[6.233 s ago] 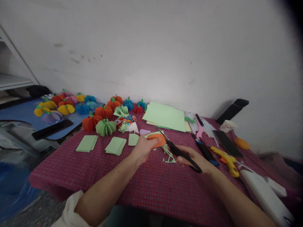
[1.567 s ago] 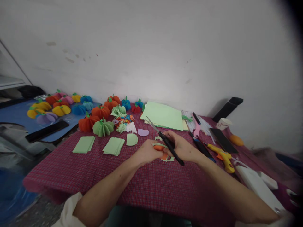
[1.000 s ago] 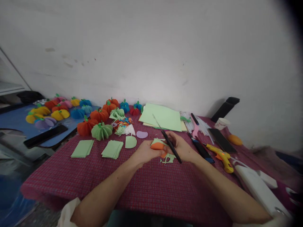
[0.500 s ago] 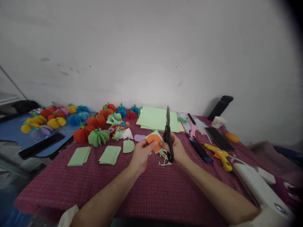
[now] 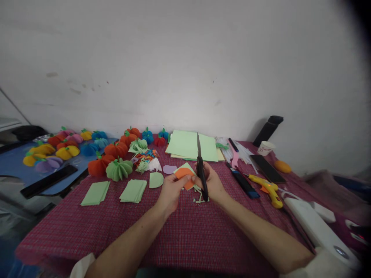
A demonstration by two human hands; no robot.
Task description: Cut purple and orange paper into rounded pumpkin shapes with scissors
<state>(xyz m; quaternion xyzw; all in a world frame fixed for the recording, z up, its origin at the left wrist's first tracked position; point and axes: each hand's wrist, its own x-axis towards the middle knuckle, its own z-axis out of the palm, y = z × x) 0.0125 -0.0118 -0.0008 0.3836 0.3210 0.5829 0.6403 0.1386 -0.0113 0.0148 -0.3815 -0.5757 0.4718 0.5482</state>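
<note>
My left hand [image 5: 171,190] pinches an orange paper piece [image 5: 183,173] laid over light green paper [image 5: 189,166]. My right hand [image 5: 213,183] holds black-handled scissors [image 5: 201,173], blades pointing up, and its fingertips also touch the orange piece's right edge. Thin green paper scraps [image 5: 199,197] lie on the cloth below the hands. Left of them are a green cut piece with a rounded side [image 5: 156,180], a purple piece [image 5: 169,169] and two stacks of green paper squares, one nearer [image 5: 133,190] and one farther left [image 5: 95,193].
Colourful paper pumpkins [image 5: 116,149] stand at the left and back. Large green sheets [image 5: 188,145] lie against the wall. To the right are a yellow glue gun [image 5: 266,187], a blue-black cutter [image 5: 245,183], a phone [image 5: 268,168], a paper cup [image 5: 266,148] and a white device [image 5: 315,227].
The scissors have tilted and shifted slightly left in my right hand. The orange and green papers have turned a little between my fingers. The whole view has moved slightly.
</note>
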